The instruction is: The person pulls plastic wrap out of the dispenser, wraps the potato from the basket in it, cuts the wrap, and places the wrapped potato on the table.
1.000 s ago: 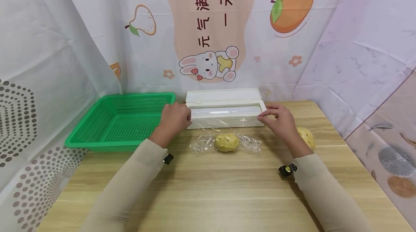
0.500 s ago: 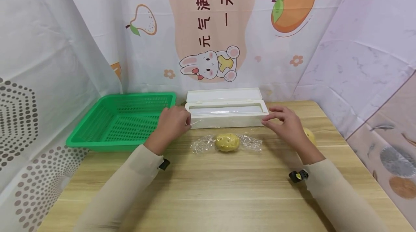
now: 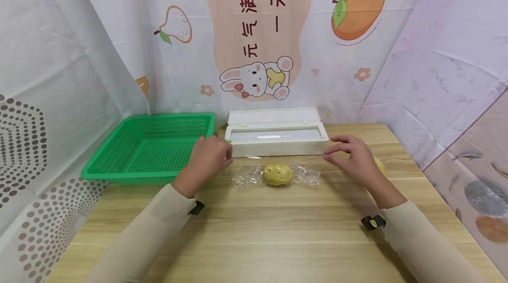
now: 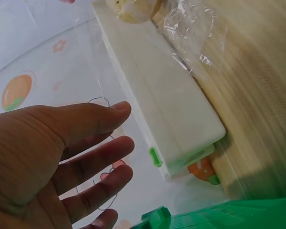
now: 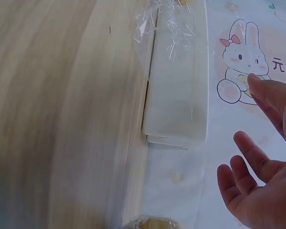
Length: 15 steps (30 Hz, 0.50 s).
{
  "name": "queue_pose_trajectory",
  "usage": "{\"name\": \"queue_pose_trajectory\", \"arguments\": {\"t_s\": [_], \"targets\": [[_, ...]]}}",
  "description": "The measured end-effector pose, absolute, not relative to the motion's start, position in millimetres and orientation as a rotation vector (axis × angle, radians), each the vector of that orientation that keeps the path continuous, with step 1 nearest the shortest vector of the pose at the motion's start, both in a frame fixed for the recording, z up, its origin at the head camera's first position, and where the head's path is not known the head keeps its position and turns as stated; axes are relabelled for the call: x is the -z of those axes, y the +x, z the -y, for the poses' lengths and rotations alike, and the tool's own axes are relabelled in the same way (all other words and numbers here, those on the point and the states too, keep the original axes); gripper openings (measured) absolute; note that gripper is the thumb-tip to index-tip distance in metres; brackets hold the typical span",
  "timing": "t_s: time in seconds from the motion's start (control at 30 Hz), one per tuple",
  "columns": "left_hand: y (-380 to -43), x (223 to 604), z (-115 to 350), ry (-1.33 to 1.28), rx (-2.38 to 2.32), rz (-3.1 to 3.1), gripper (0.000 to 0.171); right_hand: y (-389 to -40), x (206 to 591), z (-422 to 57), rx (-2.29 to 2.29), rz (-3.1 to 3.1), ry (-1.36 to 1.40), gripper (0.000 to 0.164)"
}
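Observation:
A clear sheet of cling film, seen mostly as glints [image 3: 254,156], spans the space between the two hands. My left hand [image 3: 210,154] pinches its left edge between thumb and forefinger, near the basket's right side. The right hand [image 3: 355,156] pinches the other edge, thumb and forefinger together, its other fingers spread loosely in the right wrist view. Just behind the film stands a long white cling film dispenser [image 3: 278,148], lid raised, a pale roll inside. In front lies a yellow potato [image 3: 277,173] on the table, wrapped in film with crumpled ends [image 3: 246,176].
A green plastic basket [image 3: 95,173] stands at the back left. Another yellow potato [image 3: 379,165] lies at the right, partly hidden by the right hand. A green tab [image 4: 155,156] sits at the dispenser's left end. Printed curtains [image 3: 166,80] hang behind the wooden table [image 3: 270,234].
Both hands have drawn a little toward the near side and farther apart, bringing the film off the dispenser's front. The wrapped potato and the basket have stayed in place.

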State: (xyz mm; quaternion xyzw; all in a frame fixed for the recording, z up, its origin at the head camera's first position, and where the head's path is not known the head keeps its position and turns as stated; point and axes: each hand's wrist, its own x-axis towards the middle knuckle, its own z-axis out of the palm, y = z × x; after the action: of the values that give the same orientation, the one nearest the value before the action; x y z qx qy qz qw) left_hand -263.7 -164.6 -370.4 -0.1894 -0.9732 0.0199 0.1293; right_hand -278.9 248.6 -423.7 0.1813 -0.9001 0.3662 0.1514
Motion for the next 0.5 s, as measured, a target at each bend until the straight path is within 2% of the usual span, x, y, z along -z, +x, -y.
{"name": "queue_pose_trajectory", "arguments": {"t_s": [0.5], "targets": [[-254.6, 387.4, 169.8, -0.549, 0.123, 2.870, 0.025, -267.8, 428.0, -251.7, -1.018, 2.594, 0.678, 0.019]]}}
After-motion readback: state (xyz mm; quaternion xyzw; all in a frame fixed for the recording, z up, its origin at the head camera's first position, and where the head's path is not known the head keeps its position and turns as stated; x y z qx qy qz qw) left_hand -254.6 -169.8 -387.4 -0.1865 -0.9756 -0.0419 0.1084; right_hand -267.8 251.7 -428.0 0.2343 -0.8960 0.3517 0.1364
